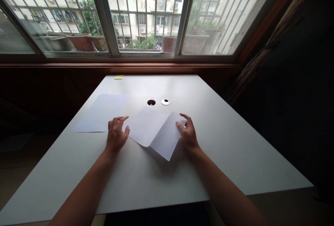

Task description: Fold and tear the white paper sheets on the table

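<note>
A creased sheet of white paper is between my hands, its right part tilted up along a fold. My right hand grips the raised right edge, thumb in front and the fingers behind it. Just off the paper's left edge is my left hand, with thumb and forefinger apart and nothing between them. Further left, flat white paper lies on the white table.
Toward the back of the table are a round hole and a silvery round cover. Yellow sticky notes lie at the far left edge. Behind the table is a barred window; a dark curtain hangs at right.
</note>
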Available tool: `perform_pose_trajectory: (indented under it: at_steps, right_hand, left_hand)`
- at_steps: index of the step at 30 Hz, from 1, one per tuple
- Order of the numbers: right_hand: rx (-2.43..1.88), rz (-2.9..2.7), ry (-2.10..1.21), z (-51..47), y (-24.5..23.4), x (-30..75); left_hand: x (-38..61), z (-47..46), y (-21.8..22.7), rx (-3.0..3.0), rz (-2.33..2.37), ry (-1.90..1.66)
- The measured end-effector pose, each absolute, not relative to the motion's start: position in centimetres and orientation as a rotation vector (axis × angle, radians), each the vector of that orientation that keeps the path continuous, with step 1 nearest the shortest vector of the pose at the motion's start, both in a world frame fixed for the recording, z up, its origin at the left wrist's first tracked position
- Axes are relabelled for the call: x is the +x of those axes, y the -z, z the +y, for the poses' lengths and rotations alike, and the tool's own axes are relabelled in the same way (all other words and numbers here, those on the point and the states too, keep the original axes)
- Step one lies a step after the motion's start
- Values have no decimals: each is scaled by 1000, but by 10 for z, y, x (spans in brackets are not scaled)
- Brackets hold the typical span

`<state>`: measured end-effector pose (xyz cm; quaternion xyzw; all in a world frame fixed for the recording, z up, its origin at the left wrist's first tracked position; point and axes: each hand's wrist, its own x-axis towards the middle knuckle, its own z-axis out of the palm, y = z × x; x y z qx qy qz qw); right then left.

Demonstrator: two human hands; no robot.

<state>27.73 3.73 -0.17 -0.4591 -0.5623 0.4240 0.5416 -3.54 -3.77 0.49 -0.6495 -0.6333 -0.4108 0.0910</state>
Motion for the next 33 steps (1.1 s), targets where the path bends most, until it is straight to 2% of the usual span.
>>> perform_pose_trajectory:
  at_steps: [4, 10, 19, 27, 33]
  right_hand:
    - [-1209, -1374, -936, 37, 0, 274]
    - [-1156, -1324, -1153, 35, -4, 268]
    - [-998, -1426, -1371, 28, -6, 264]
    - [-999, -1347, -1276, 28, -13, 269]
    - [-1017, -1363, -1298, 29, -12, 269]
  left_hand:
    - [-22, -45, -13, -2349, -1636, 1249]
    - [-5, -53, -19, -2869, -1396, 1084]
    - [-18, -42, -3, -2702, -1461, 1016]
    - [-21, -45, -6, -2602, -1528, 1266]
    - [-22, -46, -10, -2559, -1449, 1221]
